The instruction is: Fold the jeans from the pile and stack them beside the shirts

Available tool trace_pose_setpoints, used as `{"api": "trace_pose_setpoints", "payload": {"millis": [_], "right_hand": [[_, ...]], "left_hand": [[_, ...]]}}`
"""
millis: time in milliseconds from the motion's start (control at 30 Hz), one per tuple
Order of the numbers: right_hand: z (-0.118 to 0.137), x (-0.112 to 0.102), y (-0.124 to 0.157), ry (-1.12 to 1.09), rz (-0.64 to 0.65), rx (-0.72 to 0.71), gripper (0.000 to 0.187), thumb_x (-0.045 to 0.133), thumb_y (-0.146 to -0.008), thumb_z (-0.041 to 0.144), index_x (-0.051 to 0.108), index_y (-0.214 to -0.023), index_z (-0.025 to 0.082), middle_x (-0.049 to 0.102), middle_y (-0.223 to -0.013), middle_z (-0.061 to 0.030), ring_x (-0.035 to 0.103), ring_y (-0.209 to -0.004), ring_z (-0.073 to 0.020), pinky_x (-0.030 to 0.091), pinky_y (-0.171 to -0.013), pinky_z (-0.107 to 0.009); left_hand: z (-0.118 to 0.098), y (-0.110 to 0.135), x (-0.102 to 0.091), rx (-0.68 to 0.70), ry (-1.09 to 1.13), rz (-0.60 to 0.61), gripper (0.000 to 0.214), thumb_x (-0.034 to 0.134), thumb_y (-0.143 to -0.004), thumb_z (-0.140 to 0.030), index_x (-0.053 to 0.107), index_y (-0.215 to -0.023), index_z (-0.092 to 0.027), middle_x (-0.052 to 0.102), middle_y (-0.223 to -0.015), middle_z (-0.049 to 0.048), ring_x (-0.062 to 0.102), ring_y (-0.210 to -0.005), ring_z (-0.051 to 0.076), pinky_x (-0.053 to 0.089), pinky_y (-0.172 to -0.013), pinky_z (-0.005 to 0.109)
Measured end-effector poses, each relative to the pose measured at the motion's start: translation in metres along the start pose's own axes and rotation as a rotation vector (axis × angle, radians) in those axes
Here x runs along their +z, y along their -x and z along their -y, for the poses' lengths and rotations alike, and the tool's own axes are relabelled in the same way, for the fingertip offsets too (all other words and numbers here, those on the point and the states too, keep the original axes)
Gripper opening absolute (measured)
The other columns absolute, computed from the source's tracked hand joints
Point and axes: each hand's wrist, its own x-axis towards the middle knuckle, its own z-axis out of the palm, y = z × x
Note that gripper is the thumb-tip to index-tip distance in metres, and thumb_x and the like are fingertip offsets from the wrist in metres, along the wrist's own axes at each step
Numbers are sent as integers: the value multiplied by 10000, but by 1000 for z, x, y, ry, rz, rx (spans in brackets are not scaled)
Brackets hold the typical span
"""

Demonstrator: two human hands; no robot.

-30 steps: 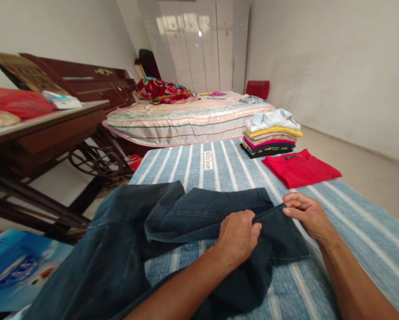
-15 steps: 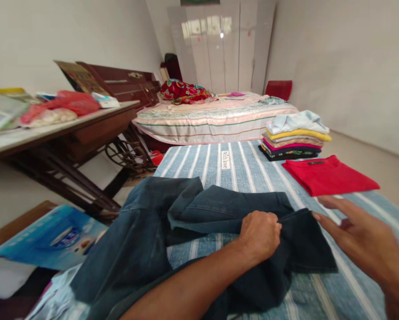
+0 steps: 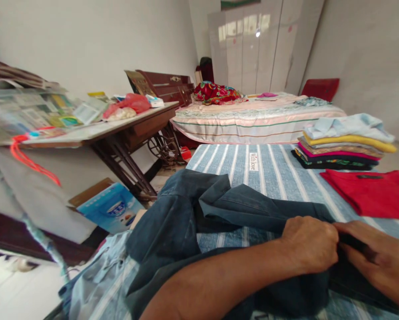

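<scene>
Dark blue jeans lie crumpled across a blue-and-white striped cloth. My left hand is closed in a fist around one trouser leg, its forearm crossing over the fabric. Right beside it, my right hand pinches the same leg, with dark fabric between thumb and fingers. The lower end of that leg is partly covered by my right hand. Beyond my hands lies a folded red shirt, and behind that a stack of folded clothes.
Pale blue clothing lies at the lower left edge. To the left stand a cluttered table and a blue printed box below it. A bed stands beyond the striped surface, with a wardrobe behind it.
My right hand has come in from the right and taken hold of the trouser leg beside my left hand. The view has turned left, bringing more of the table into sight.
</scene>
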Motion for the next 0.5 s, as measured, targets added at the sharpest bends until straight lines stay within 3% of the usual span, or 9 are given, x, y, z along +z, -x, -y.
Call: {"api": "trace_pose_setpoints", "payload": {"millis": [167, 333, 500], "right_hand": [[1, -10, -4, -16, 71, 21, 174, 460, -750, 355, 594, -719, 248, 647, -682, -34, 632, -601, -214, 495, -521, -308], [4, -6, -2, 22, 119, 77, 167, 406, -783, 306, 557, -760, 238, 646, -750, -48, 635, -688, -220, 480, -594, -319], [5, -6, 0, 49, 210, 163, 146, 406, -783, 296, 540, -797, 240, 626, -677, -14, 615, -633, -201, 437, -563, -313]], "left_hand": [[-3, -1, -1, 36, -3, 5, 287, 430, -825, -270, 658, -920, -124, 700, -886, 111, 665, -818, 272, 554, -672, 387], [-3, -1, -1, 42, -5, -15, 285, 435, -833, -276, 661, -920, -128, 702, -869, 112, 665, -806, 262, 548, -669, 369], [0, -3, 0, 51, -17, -11, 293, 419, -833, -275, 668, -876, -126, 701, -853, 125, 665, -790, 277, 545, -654, 383]]}}
